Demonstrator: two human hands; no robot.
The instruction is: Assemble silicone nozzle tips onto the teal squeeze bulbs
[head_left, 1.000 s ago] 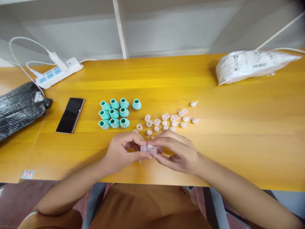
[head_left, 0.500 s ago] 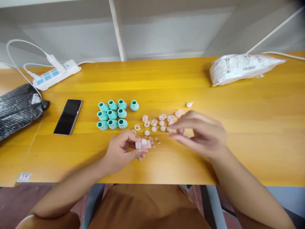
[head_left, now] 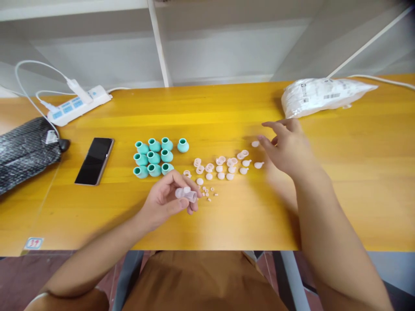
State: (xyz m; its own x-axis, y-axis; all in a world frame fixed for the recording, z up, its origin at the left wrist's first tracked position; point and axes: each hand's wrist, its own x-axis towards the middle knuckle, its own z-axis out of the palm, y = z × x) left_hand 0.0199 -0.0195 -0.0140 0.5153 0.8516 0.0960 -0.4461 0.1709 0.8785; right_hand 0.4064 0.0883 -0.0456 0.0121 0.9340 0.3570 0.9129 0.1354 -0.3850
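My left hand (head_left: 162,196) is closed around a short translucent plastic tube (head_left: 191,196) with a round knob on its side. Over the table's right half, my right hand (head_left: 288,149) has its index finger and thumb apart, and nothing shows between them. Its thumb tip is close to a small white disc (head_left: 255,144). Several pale tabbed discs (head_left: 247,163) and translucent ring caps (head_left: 209,167) lie in loose rows between the hands. Tiny rings (head_left: 206,190) are scattered beside the left fingertips. Behind the left hand stand several teal rubber bulbs (head_left: 153,157), mouths upward.
A phone (head_left: 94,160) lies on the left, with a white power strip (head_left: 81,103) and its cables behind it. A dark bubble-wrapped package (head_left: 27,151) is at the left edge. At the back right sits a white plastic bag (head_left: 327,97).
My right hand has moved right and away from me, uncovering discs and caps. The tube in my left hand has shifted slightly left and turned, showing its open end.
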